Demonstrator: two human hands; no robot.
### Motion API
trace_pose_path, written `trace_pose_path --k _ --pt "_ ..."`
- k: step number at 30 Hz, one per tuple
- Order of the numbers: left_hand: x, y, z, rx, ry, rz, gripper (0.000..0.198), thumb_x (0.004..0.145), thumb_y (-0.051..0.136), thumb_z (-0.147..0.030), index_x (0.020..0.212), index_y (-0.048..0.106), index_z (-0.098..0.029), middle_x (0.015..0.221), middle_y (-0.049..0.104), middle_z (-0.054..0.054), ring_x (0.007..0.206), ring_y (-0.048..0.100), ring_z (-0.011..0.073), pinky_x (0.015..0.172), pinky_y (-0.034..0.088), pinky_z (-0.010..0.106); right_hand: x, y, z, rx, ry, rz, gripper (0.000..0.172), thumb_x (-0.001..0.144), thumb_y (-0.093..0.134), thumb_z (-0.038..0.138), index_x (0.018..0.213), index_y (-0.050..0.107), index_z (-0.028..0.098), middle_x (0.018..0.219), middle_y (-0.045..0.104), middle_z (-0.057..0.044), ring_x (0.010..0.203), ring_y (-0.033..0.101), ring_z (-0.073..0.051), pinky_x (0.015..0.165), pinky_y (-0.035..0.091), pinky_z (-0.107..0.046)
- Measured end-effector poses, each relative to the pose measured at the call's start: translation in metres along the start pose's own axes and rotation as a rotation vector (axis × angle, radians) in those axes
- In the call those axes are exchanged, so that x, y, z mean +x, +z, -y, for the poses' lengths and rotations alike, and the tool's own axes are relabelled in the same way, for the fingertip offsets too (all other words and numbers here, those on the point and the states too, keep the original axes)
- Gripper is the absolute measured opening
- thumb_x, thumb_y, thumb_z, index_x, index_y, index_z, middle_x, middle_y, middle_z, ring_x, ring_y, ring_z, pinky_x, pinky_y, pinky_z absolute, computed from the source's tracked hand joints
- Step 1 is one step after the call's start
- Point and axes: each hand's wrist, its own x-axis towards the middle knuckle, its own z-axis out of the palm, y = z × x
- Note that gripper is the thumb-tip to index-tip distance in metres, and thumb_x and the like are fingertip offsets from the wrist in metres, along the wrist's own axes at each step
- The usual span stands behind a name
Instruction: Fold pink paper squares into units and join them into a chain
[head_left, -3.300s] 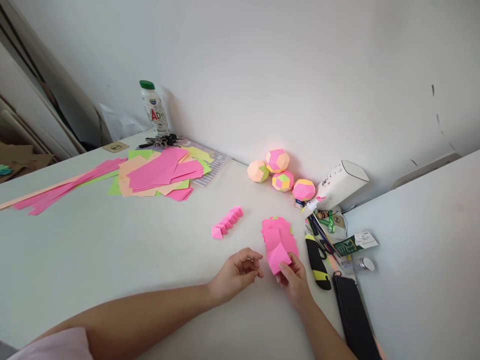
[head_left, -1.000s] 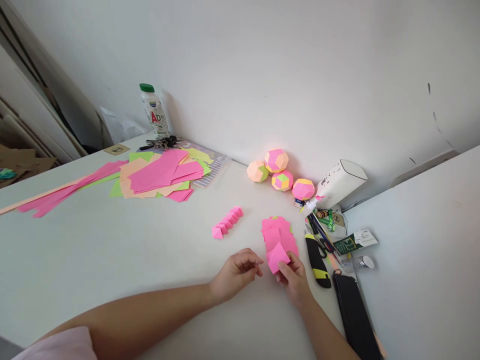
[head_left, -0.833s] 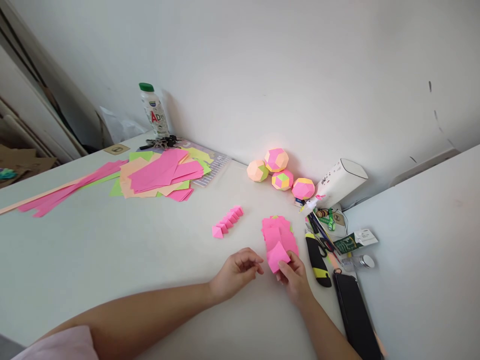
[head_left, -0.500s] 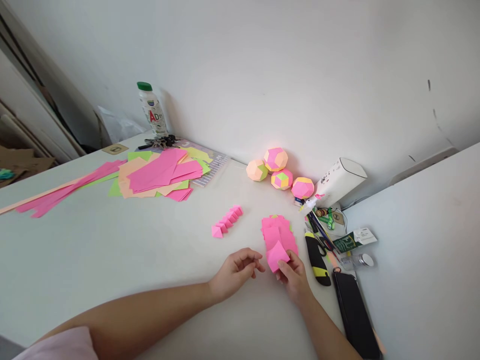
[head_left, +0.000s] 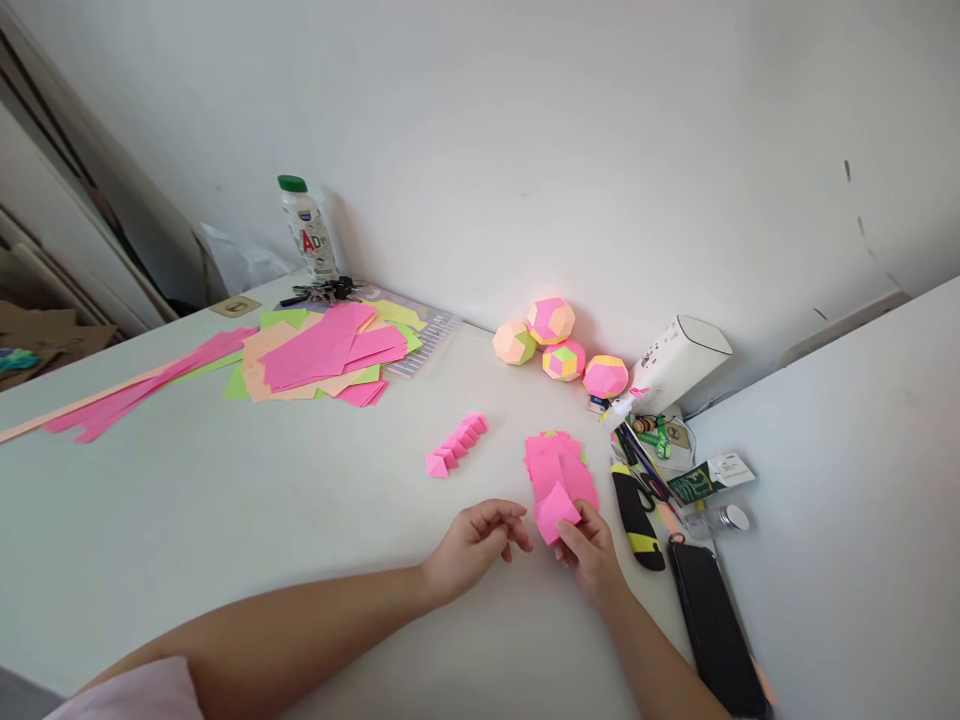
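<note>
Between the thumb and fingers of my right hand (head_left: 589, 550) is a small square of pink paper (head_left: 557, 512), its corners slightly curled. Under and beyond it lies a stack of pink paper pieces (head_left: 559, 462) with some green edges. My left hand (head_left: 480, 545) hovers just left of the square, fingers loosely curled and apart, with nothing in it. Farther left on the table, a row of folded pink paper units (head_left: 457, 446) lies diagonally. Several faceted paper balls (head_left: 551, 320) in pink, peach, yellow and green sit by the wall.
A pile of coloured paper sheets (head_left: 315, 350), paper strips (head_left: 157, 380), keys (head_left: 326, 290) and a green-capped bottle (head_left: 309, 230) occupy the left back. To the right are a black-and-yellow cutter (head_left: 637, 520), a black phone-like slab (head_left: 712, 620), a small jar (head_left: 724, 520) and a white box (head_left: 686, 360).
The view has shifted slightly. Both hands keep nearly the same pose, and the pink square stays in my right hand.
</note>
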Motion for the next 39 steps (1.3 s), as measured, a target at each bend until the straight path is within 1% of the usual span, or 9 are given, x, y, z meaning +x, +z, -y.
trace_pose_path --k 14,17,20,22,23,26,28,32,39 --pt "-0.001 -0.002 0.004 0.064 0.004 0.019 0.022 0.077 0.062 -0.03 0.094 0.058 -0.016 0.076 0.063 0.004 0.076 0.064 0.0196 0.061 0.048 0.03 0.002 -0.004 -0.005 -0.046 -0.002 0.041 0.026 0.073 0.067 0.039 0.072 0.05 0.019 0.054 0.051 0.005 0.042 0.041 -0.007 0.04 0.03 -0.018" --pt "-0.003 -0.003 0.004 0.273 0.221 0.021 0.021 0.081 0.058 -0.026 0.101 0.058 -0.018 0.093 0.06 0.009 0.09 0.06 0.0215 0.075 0.049 0.037 0.001 -0.004 -0.003 -0.124 -0.017 0.079 0.026 0.072 0.067 0.039 0.07 0.051 0.018 0.054 0.049 0.005 0.042 0.037 -0.007 0.04 0.028 -0.019" --pt "-0.005 -0.004 0.005 0.539 0.557 0.061 0.041 0.08 0.057 -0.016 0.12 0.05 -0.023 0.128 0.044 0.013 0.122 0.039 0.0281 0.098 0.037 0.048 -0.001 -0.002 0.001 -0.252 -0.058 0.184 0.025 0.071 0.066 0.037 0.066 0.052 0.017 0.053 0.044 0.005 0.045 0.035 -0.008 0.043 0.028 -0.021" --pt "-0.007 -0.005 0.007 0.638 0.69 0.125 0.053 0.079 0.056 -0.011 0.129 0.041 -0.027 0.135 0.037 0.013 0.13 0.027 0.03 0.103 0.03 0.052 -0.002 -0.001 0.002 -0.322 -0.069 0.266 0.024 0.071 0.066 0.035 0.064 0.052 0.017 0.052 0.042 0.005 0.046 0.034 -0.008 0.043 0.028 -0.021" --pt "-0.008 -0.005 0.008 0.656 0.71 0.157 0.055 0.08 0.054 -0.01 0.13 0.039 -0.027 0.132 0.04 0.013 0.128 0.029 0.0293 0.102 0.031 0.052 -0.003 0.0 0.002 -0.344 -0.069 0.299 0.024 0.07 0.066 0.034 0.063 0.051 0.017 0.052 0.04 0.006 0.046 0.032 -0.008 0.043 0.027 -0.021" --pt "-0.008 -0.006 0.011 0.603 0.585 0.172 0.046 0.082 0.05 -0.01 0.125 0.044 -0.026 0.104 0.054 0.009 0.099 0.052 0.021 0.085 0.046 0.04 -0.003 0.0 0.0 -0.337 -0.051 0.336 0.027 0.069 0.067 0.033 0.061 0.046 0.018 0.051 0.035 0.008 0.045 0.027 -0.007 0.041 0.023 -0.02" --pt "-0.007 -0.006 0.012 0.543 0.442 0.108 0.035 0.083 0.049 -0.012 0.116 0.051 -0.024 0.088 0.054 0.005 0.082 0.054 0.0168 0.075 0.049 0.034 -0.003 -0.001 -0.002 -0.286 -0.061 0.322 0.029 0.071 0.066 0.034 0.062 0.044 0.019 0.052 0.035 0.008 0.045 0.028 -0.007 0.042 0.023 -0.02" --pt "-0.005 -0.004 0.01 0.438 0.285 0.024 0.021 0.083 0.054 -0.023 0.104 0.056 -0.02 0.084 0.054 0.004 0.081 0.052 0.017 0.074 0.047 0.032 -0.001 0.001 -0.002 -0.207 -0.094 0.277 0.025 0.076 0.064 0.035 0.067 0.049 0.018 0.06 0.043 0.004 0.05 0.035 -0.009 0.046 0.028 -0.021" --pt "-0.007 0.0 0.006 0.166 0.172 -0.068 0.021 0.083 0.055 -0.037 0.094 0.049 -0.02 0.087 0.049 0.002 0.074 0.049 0.0129 0.065 0.044 0.025 -0.001 0.003 -0.001 -0.193 -0.062 0.295 0.02 0.078 0.064 0.035 0.074 0.055 0.017 0.06 0.042 0.004 0.049 0.033 -0.008 0.045 0.026 -0.02"
